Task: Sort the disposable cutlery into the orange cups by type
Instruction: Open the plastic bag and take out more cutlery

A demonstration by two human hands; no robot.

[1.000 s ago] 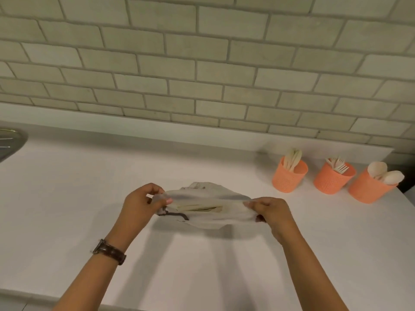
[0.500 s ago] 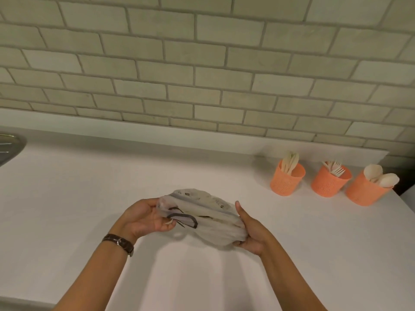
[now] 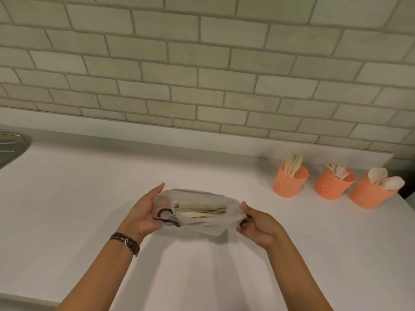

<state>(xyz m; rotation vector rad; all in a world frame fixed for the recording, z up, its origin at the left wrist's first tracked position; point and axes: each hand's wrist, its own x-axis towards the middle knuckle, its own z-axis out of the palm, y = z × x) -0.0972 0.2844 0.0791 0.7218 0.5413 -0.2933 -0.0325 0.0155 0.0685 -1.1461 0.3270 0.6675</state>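
Observation:
I hold a translucent plastic bag above the counter, with a stack of pale wooden cutlery showing through it. My left hand grips its left end and my right hand grips its right end. Three orange cups stand in a row at the back right. The left cup holds knives, the middle cup holds forks, and the right cup holds spoons.
The white counter runs back to a tiled wall. A metal sink edge shows at the far left. The counter's right edge curves off beside the spoon cup.
The bag has been turned and drawn level between my hands, so the cutlery stack inside now shows through its side. Both hands have shifted their hold on its ends.

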